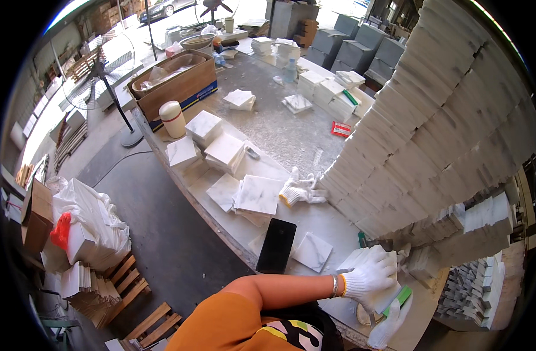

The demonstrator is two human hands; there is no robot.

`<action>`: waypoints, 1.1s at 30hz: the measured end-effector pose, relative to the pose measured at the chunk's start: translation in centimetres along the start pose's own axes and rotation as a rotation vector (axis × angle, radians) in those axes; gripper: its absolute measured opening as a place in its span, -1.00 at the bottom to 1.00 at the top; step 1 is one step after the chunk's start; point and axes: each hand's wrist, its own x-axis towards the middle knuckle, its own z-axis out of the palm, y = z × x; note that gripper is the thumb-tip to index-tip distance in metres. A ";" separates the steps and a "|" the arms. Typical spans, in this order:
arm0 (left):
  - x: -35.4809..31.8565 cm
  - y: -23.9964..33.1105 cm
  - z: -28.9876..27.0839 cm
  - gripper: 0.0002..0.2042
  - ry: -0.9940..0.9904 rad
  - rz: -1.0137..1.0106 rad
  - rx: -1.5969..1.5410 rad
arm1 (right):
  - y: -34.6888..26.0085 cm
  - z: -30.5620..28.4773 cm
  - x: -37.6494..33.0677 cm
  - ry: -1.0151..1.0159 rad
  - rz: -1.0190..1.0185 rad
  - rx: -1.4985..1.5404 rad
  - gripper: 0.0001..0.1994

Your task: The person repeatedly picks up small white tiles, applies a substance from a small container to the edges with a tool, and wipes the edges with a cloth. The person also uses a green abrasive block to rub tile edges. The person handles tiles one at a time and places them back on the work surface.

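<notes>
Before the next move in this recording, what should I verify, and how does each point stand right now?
1. Left hand gloved and on the white tile: ok.
2. Right hand gloved and at the green tool: ok.
3. Right hand's hold on the tool firm: cannot tell; the fingers are partly hidden.
4. Black phone away from the worktable's near edge: not ok; it lies right by it.
5. Spare glove away from both hands: ok; it lies beyond the phone.
6. Tall tile stack stable: cannot tell from one picture.
</notes>
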 end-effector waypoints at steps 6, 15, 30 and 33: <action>0.1 -0.1 0.6 -0.34 0.026 0.027 -0.046 | -0.6 -0.1 -0.6 -0.039 -0.003 0.084 -0.35; 0.4 0.3 0.4 -0.24 0.034 0.033 0.013 | 0.4 -0.9 0.8 -0.039 0.053 0.110 -0.37; 1.6 0.3 1.1 -0.22 -0.175 -0.040 -0.024 | -0.3 -0.9 -0.5 -0.015 -0.066 -0.124 -0.34; 2.2 0.6 1.1 -0.19 -0.292 -0.061 -0.041 | 2.2 -1.7 1.3 0.044 -0.059 -0.102 -0.34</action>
